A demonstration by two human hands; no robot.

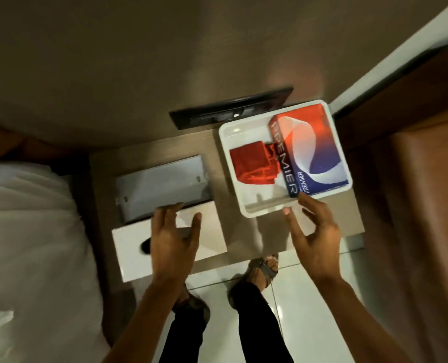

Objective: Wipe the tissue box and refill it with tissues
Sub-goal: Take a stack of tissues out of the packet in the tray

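Observation:
A white tissue box cover with a dark slot lies on the small wooden table, near its front edge. Behind it lies its flat grey base panel. My left hand hovers over the cover with fingers spread, holding nothing. A white tray at the back right holds a red folded cloth and a red, white and blue "Premier" tissue pack. My right hand is open just in front of the tray, fingertips at the pack's near corner.
A dark flat panel stands against the wall behind the table. White bedding fills the left side. A brown wooden unit stands to the right. My legs and sandalled feet are on the pale tiled floor below.

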